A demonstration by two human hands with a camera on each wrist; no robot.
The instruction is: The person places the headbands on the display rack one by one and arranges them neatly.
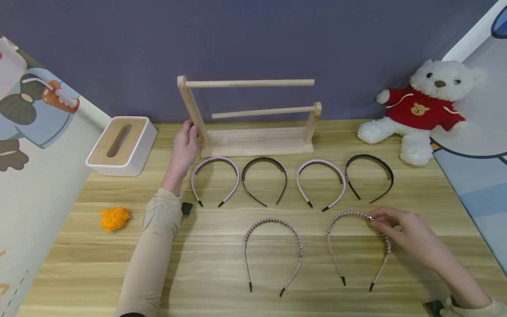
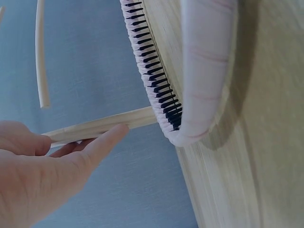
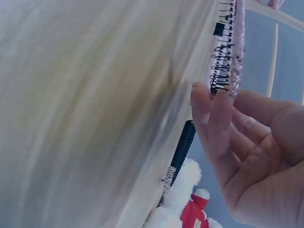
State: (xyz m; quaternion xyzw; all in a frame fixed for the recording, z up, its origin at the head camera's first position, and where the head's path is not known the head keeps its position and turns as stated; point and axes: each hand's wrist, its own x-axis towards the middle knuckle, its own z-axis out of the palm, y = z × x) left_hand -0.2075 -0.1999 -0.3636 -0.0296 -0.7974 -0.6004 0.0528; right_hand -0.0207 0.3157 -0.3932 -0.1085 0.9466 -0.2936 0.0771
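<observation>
The left hand [image 1: 184,147] grips the left upright of a wooden rack [image 1: 259,141] with two horizontal rods; in the left wrist view the hand [image 2: 52,166] has thumb and fingers around that upright [image 2: 104,124]. At the lower right, the right hand [image 1: 412,235] pinches the top right of a beaded pinkish headband [image 1: 349,214], its ends pointing toward the person. The right wrist view shows the fingertips of the hand [image 3: 251,142] on this toothed band [image 3: 236,57]. A similar headband [image 1: 272,220] lies left of it.
Between rack and hands lie two light pink headbands [image 1: 192,180] [image 1: 299,180] and two black ones [image 1: 286,176] [image 1: 392,176]. A tissue box [image 1: 138,158] and an orange pompom-like ball [image 1: 114,219] are at left, a white teddy bear in red [image 1: 420,108] at back right.
</observation>
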